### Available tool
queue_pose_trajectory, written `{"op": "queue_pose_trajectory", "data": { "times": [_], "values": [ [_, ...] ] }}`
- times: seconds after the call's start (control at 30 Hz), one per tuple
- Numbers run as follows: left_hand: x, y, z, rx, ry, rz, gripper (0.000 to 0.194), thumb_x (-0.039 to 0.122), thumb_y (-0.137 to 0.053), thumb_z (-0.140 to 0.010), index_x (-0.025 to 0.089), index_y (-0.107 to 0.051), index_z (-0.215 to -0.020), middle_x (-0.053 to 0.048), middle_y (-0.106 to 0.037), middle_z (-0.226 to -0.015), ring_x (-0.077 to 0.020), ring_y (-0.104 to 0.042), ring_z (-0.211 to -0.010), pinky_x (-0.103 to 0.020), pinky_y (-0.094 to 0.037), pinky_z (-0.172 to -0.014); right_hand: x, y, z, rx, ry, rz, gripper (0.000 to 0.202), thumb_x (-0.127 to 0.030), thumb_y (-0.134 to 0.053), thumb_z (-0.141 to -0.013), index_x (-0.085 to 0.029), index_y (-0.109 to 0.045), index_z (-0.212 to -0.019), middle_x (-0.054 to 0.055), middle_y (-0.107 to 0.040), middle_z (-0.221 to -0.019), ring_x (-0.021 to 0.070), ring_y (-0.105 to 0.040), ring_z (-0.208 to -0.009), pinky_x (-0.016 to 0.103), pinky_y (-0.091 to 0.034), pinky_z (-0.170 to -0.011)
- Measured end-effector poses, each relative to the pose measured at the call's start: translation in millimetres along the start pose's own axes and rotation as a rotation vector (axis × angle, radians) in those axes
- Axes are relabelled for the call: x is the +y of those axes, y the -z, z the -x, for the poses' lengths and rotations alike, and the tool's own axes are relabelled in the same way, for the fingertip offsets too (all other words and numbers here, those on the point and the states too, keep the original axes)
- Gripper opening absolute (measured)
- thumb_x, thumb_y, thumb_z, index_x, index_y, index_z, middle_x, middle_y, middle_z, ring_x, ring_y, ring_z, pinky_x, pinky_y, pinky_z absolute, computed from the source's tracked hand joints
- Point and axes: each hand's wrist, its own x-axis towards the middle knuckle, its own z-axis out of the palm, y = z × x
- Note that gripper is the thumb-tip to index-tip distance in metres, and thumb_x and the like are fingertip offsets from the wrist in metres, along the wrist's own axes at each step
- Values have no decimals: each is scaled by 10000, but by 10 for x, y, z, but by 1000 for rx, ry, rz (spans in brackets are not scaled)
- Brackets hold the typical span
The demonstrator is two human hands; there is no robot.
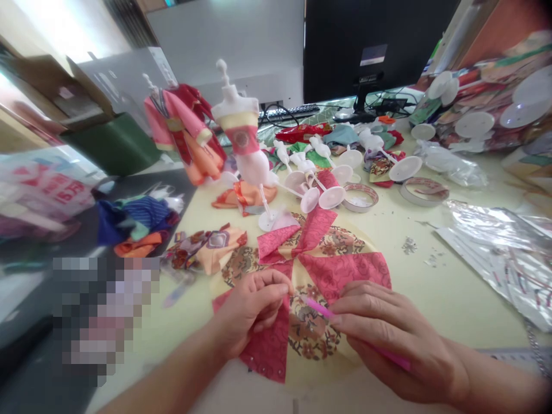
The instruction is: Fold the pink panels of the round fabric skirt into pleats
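A round skirt-like cloth (345,270) of red and flowered cream panels lies on the pale yellow table. Over its middle, my left hand (259,305) is closed, thumb and forefinger pinched together; what they hold, if anything, is too small to make out. My right hand (388,333) is wrapped round a pink pen-like tool (318,307), whose tip points left, close to my left fingertips. Small shiny dots show on the red panel (269,356) at the cloth's near edge.
A white mannequin (235,102) and a dressed one (179,129) stand behind the cloth. Fallen mannequin stands (332,197), tape rolls (361,198), small gems (409,245) and plastic packets (495,253) lie beyond and to the right. Doll clothes (142,215) lie left, and a monitor (371,46) stands at the back.
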Motion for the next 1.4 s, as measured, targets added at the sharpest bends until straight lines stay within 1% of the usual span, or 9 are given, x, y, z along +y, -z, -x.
{"op": "queue_pose_trajectory", "data": {
  "times": [0.27, 0.37, 0.43, 0.53, 0.6, 0.67, 0.8, 1.03, 1.4],
  "values": [
    [-9, 6, -6, 14, 8, -26, 148, 277, -622, -780, 150, -546, -769, 116, -270, -443, -22, -134, -379, -156, -111, -345, -22, 10, -26, -11, 4, 17, 292, -20, -469, -829, -111, -560, -1091, 113, -635, -907, 203, -594, -850, 351, -517, -758],
    [23, 5, 8, 45, 2, -103, 154, 302, -603, -784, 159, -548, -778, 116, -267, -450, -27, -138, -377, -164, -108, -349, -27, 6, -24, -1, -11, -31, 307, -16, -471, -815, -115, -559, -1092, 104, -631, -879, 199, -593, -808, 358, -513, -738],
    [49, -7, 17, 82, -23, -230, 157, 313, -588, -786, 159, -557, -781, 101, -329, -474, -29, -184, -380, -168, -130, -360, -22, -3, -18, 23, -65, -72, 308, -18, -470, -811, -131, -560, -1082, 87, -624, -841, 187, -582, -758, 349, -505, -698],
    [59, -38, 28, 102, -106, -517, 166, 310, -563, -795, 149, -579, -759, 34, -505, -604, -56, -379, -483, -172, -254, -433, 4, -22, 4, 58, -213, -109, 216, -65, -462, -846, -162, -583, -996, 47, -591, -732, 163, -556, -665, 308, -477, -620],
    [34, -57, 34, 77, -135, -704, 187, 312, -531, -816, 148, -597, -755, 6, -553, -655, -86, -449, -562, -184, -302, -487, 27, -35, 24, 63, -309, -120, 159, -103, -454, -871, -167, -586, -932, 32, -573, -694, 150, -543, -629, 285, -455, -585],
    [-8, -67, 39, 26, -145, -838, 206, 309, -494, -841, 155, -620, -788, 6, -562, -640, -95, -456, -555, -190, -309, -495, 48, -47, 43, 66, -381, -126, 130, -127, -456, -881, -167, -579, -891, 30, -582, -702, 140, -543, -618, 268, -440, -568],
    [-69, -64, 40, -58, -228, -994, 201, 249, -460, -861, 174, -646, -850, 8, -605, -659, -102, -509, -581, -194, -351, -543, 71, -64, 58, 59, -456, -151, 118, -148, -462, -880, -167, -576, -854, 19, -591, -695, 123, -542, -596, 245, -422, -545],
    [-60, -47, 36, -47, -330, -1136, 196, 206, -452, -866, 189, -648, -856, 1, -657, -720, -120, -584, -648, -208, -378, -603, 71, -82, 53, 42, -460, -163, 108, -145, -471, -878, -169, -576, -868, 22, -612, -721, 128, -570, -627, 247, -438, -568],
    [-79, -56, 43, -62, -279, -1301, 207, 218, -447, -869, 198, -653, -856, -1, -666, -752, -137, -602, -688, -225, -381, -613, 99, -109, 82, -1, -451, -149, 81, -144, -498, -862, -170, -574, -870, 10, -596, -720, 122, -554, -627, 240, -430, -577]
  ]
}}
